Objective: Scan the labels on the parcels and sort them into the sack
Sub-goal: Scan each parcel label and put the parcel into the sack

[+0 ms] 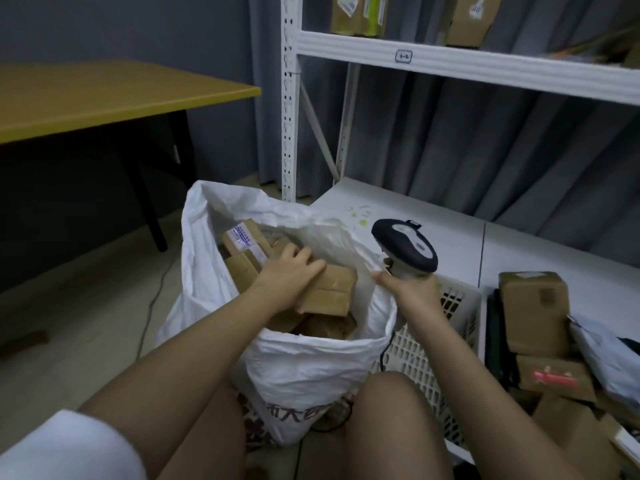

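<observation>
Here, at the centre of the frame, the left hand point(289, 271) is reaching into the open white woven plastic sack point(304, 365) and gripping a flat brown cardboard parcel point(332, 289), fingers curled over its upper edge and thumb under its lower left corner. The parcel is lying tilted on top of other brown cardboard parcels point(242, 242) inside the sack. Just to the right, the right hand point(414, 289) is clenching the handle of a dark blue and grey handheld barcode scanner point(405, 249), whose head is pointing up and away; the thumb is touching the sack's right rim. A white perforated plastic basket point(446, 327) is standing just beside the sack at lower right, and more small brown boxes point(535, 313) are piled at the right edge. A yellow-topped table point(104, 95) is sitting at upper left, and white metal shelving point(450, 60) is crossing the upper right.
</observation>
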### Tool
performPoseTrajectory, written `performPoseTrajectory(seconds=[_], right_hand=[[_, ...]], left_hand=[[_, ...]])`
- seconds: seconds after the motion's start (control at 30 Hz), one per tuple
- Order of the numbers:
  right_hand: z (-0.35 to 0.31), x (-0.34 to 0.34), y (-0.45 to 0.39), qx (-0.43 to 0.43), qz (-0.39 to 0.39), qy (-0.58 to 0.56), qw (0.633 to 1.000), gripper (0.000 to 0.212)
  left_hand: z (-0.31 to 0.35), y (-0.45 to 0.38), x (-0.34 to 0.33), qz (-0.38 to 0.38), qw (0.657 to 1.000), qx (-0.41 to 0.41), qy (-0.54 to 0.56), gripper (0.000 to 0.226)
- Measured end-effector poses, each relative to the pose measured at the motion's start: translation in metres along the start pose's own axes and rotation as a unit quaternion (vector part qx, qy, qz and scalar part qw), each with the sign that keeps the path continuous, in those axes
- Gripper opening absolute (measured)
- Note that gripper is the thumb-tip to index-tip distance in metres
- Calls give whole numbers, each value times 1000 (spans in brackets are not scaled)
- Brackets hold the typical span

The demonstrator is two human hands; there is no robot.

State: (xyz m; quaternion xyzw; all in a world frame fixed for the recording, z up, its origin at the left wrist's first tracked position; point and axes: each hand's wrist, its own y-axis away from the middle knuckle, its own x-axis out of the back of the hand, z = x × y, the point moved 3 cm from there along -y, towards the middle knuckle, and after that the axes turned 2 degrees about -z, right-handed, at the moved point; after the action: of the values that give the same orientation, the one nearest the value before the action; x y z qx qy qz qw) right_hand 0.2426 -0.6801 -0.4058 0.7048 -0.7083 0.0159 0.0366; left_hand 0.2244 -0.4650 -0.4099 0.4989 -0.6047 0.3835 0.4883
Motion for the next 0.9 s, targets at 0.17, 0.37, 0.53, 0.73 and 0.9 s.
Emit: performPoseTrajectory(seconds=[0.17, 0.37, 0.53, 0.73, 0.9], right_hand=[[12, -7, 14, -65, -7, 29, 997, 37], [0, -44, 34, -14, -15, 12, 1000, 32], [-5, -67, 37, 3, 19, 95, 995, 20], [-77, -70, 15, 30, 90, 110, 989, 27], [-133, -59, 20, 99, 96, -14, 990, 17]], left_hand=[[-25, 37, -14, -34, 974, 25, 223, 36], [-79, 93, -5, 319, 891, 284, 153, 43], [-116, 109, -38, 120, 736, 459, 483, 59], [-140, 116, 34, 289, 724, 399, 483, 23], [-174, 145, 63, 319, 701, 454, 448, 26]])
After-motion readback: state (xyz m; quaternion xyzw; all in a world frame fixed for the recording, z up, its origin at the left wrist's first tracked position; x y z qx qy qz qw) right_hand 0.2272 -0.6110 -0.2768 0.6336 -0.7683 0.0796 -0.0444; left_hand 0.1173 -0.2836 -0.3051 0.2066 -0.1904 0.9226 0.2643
